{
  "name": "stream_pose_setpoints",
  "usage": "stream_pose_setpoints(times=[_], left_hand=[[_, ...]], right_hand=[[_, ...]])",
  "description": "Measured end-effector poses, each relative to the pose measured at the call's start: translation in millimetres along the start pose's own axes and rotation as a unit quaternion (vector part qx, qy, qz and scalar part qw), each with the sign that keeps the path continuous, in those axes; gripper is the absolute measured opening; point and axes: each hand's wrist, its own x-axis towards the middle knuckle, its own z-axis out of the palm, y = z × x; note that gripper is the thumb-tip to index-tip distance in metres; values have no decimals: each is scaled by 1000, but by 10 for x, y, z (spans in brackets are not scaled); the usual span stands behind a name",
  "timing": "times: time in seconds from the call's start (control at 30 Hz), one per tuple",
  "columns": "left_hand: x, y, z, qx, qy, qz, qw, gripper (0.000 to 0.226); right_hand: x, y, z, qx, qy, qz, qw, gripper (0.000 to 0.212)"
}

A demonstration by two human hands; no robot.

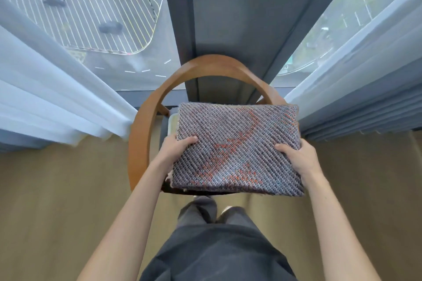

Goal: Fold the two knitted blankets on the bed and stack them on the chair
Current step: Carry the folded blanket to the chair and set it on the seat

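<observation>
A folded grey knitted blanket (237,148) with an orange pattern lies flat over the seat of a wooden chair (146,121) with a curved backrest. My left hand (175,150) grips its left edge, thumb on top and fingers underneath. My right hand (296,157) grips the right edge the same way. A pale edge of something (172,122) shows under the blanket at its far left; I cannot tell what it is. Whether the blanket rests on the seat or hangs just above it is unclear.
The chair stands against a dark window pillar (237,18) between two tall windows. Sheer white curtains hang at left (57,98) and right (365,80). Tan floor (57,201) spreads to both sides. My legs in dark trousers (214,246) stand right before the chair.
</observation>
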Motion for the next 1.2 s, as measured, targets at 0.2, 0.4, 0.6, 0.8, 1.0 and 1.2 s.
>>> stream_pose_setpoints(times=[0.2,0.4,0.6,0.8,1.0,1.2], left_hand=[[515,537,274,-12,-20,12,1000,39],[822,621,438,-22,10,-5,1000,55],[1104,218,387,-19,24,-13,999,41],[1245,-644,68,70,90,-59,992,44],[1364,-919,-37,177,140,-42,973,41],[1411,-928,-10,233,164,-30,958,50]], right_hand=[[423,-326,-145,-1,44,-11,999,34],[759,-447,-125,-10,31,-21,999,29],[1098,-117,221,-16,-11,0,1000,30],[1242,507,870,-85,-64,35,994,36],[1294,795,1192,-153,-60,59,985,48],[1323,725,1194,-276,-62,50,958,46]])
